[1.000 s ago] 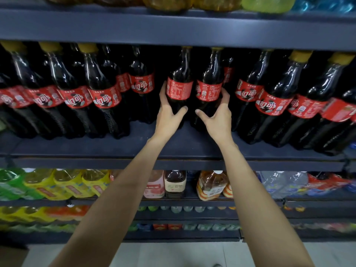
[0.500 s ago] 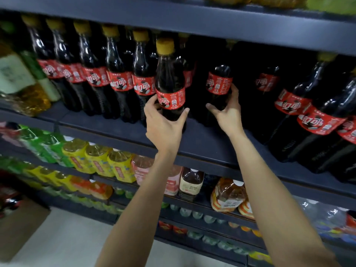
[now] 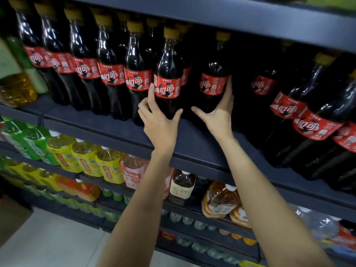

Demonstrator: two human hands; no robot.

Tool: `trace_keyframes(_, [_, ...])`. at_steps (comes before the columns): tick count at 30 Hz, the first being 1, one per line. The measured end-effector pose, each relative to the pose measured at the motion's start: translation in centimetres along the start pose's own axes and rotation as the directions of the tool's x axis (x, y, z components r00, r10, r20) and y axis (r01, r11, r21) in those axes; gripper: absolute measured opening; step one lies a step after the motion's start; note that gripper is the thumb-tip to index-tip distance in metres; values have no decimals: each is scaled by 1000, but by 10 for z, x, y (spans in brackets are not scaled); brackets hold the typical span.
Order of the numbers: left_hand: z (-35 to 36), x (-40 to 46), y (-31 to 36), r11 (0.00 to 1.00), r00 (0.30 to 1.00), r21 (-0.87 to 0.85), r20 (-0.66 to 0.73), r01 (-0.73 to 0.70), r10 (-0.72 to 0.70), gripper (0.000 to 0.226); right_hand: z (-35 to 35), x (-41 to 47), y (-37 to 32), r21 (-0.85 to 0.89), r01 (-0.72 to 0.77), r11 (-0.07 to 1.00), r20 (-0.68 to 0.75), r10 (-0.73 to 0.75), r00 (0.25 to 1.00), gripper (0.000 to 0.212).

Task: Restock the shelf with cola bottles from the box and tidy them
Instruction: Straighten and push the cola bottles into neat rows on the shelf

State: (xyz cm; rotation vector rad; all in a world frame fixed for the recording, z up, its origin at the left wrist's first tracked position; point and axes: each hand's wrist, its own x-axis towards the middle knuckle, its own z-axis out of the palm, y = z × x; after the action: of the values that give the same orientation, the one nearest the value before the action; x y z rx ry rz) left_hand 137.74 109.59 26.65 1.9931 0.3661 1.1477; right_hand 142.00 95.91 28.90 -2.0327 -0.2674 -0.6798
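Cola bottles with red labels and yellow caps stand in rows on a dark shelf (image 3: 119, 130). My left hand (image 3: 158, 120) grips the lower body of one front cola bottle (image 3: 168, 74), thumb on its right side, fingers on its left. My right hand (image 3: 217, 114) holds a second cola bottle (image 3: 212, 81) set further back, fingers up its right side and thumb under its left. Both bottles stand upright on the shelf. A row of cola bottles (image 3: 81, 62) runs to the left, and larger cola bottles (image 3: 308, 116) fill the right.
The shelf board above (image 3: 250, 22) hangs close over the caps. Below are yellow and green drink bottles (image 3: 84, 160), a pink bottle (image 3: 133, 170) and tea bottles (image 3: 219, 199). A cardboard box corner (image 3: 13, 220) sits on the pale floor at lower left.
The view has swung left and down. My left hand drew its bottle forward toward the shelf front beside the left row; my right hand stayed on the bottle further back.
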Motion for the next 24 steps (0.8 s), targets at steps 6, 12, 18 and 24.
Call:
trace_keyframes(6, [-23,0,-21,990,973,-56,185,-132,140,93,5,12,-3,-122,-196,973,-70,188,980,111])
trace_keyframes(12, [-20,0,-23,991,975,-20,174,-134,135,92,24,64,2,-62,-205,977,-49,202,978,98])
trace_keyframes(18, [-23,5,-28,984,968,2,183,-176,173,94,49,98,14,-96,-235,967,-40,233,972,96])
trace_keyframes(24, [-24,6,-25,983,963,17,203,-182,175,95,56,94,27,-94,-151,984,-77,144,987,94])
